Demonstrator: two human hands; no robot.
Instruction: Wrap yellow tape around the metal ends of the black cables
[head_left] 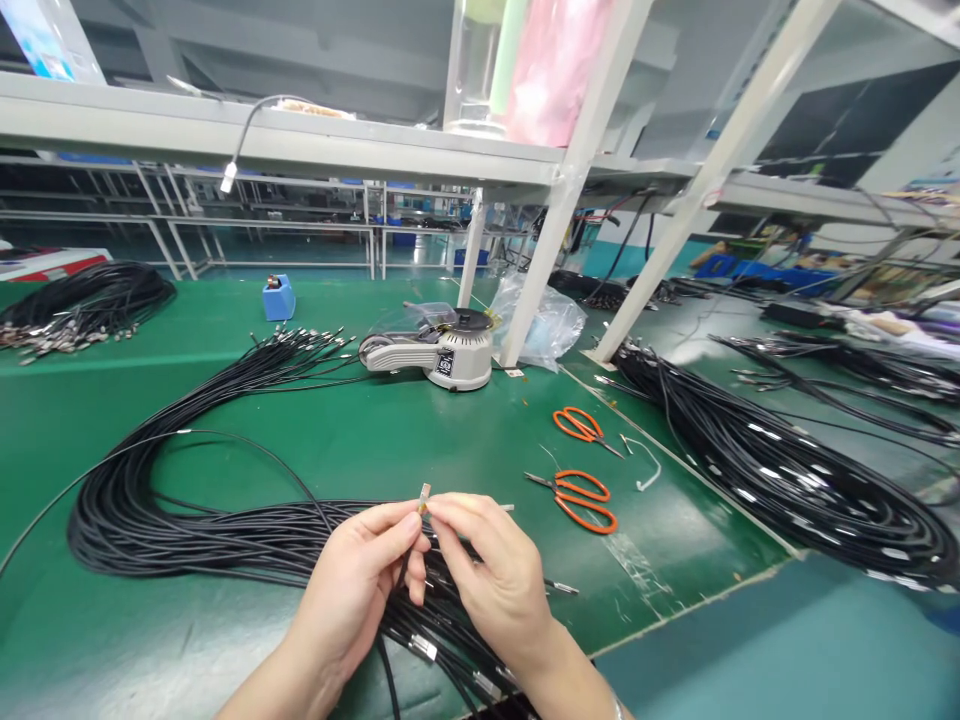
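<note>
My left hand (360,585) and my right hand (495,570) meet over the near edge of the green mat. Both pinch the metal-tipped end of a black cable (424,493), which sticks up between the fingertips. Under my hands lies a big looped bundle of black cables (187,520) with metal connectors. Its far ends fan out toward the tape dispenser.
A grey tape dispenser (442,355) sits mid-table beside a white frame post (555,230). Two orange-handled scissors (581,425) (581,497) lie right of my hands. More cable bundles lie at right (787,480) and far left (82,300). A small blue box (278,297) stands behind.
</note>
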